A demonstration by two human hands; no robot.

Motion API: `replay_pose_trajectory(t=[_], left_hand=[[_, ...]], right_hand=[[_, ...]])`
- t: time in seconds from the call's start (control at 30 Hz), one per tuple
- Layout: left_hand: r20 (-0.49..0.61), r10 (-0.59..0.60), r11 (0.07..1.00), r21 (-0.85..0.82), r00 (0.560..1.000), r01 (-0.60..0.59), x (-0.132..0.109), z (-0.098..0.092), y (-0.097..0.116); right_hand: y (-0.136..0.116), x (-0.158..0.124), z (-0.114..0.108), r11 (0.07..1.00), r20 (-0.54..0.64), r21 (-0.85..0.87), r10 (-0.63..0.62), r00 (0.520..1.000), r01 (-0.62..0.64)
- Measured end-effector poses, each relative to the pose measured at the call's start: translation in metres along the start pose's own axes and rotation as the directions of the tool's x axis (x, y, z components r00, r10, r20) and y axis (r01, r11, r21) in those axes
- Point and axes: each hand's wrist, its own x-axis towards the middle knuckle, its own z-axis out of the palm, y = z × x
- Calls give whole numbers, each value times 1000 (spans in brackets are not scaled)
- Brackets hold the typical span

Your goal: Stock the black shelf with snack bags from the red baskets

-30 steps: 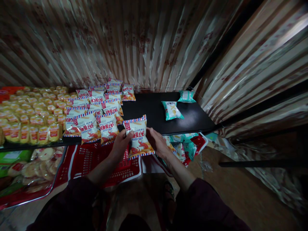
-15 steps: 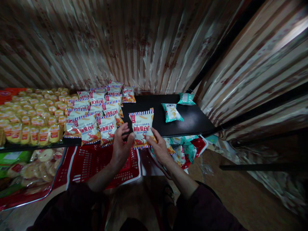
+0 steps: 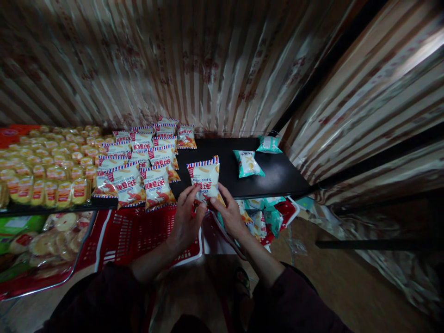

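Observation:
My left hand [image 3: 186,222] and my right hand [image 3: 229,213] both grip the lower edge of a snack packet [image 3: 205,178] with red and blue striped borders. The packet is held upright over the front edge of the black shelf [image 3: 277,178]. Just to its left lie rows of the same striped packets [image 3: 149,157] on the shelf. Both forearms wear dark sleeves.
Two teal packets [image 3: 248,163] lie on the shelf's right part. Small yellow packets [image 3: 45,166] fill the shelf's left. A red basket [image 3: 138,233] sits below, another with teal packets [image 3: 268,217] to the right. Striped curtains hang behind and at right.
The striped packet rose from a tilted spot at the shelf's edge to upright over the shelf. My left hand moved right, so both hands now pinch its bottom.

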Motion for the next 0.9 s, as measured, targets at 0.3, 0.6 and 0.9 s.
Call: replay_pose_trajectory(t=[0.3, 0.6, 0.9], left_hand=[[173, -231, 827, -483, 957, 287, 7, -3, 14], [297, -312, 630, -646, 902, 431, 13, -11, 26], [322, -462, 507, -669, 827, 543, 15, -14, 20]], right_hand=[[4, -4, -3, 990, 88, -4, -138, 986, 139], [-2, -2, -6, 880, 225, -258, -347, 910, 399], [1, -2, -4, 801, 154, -395, -425, 892, 450]])
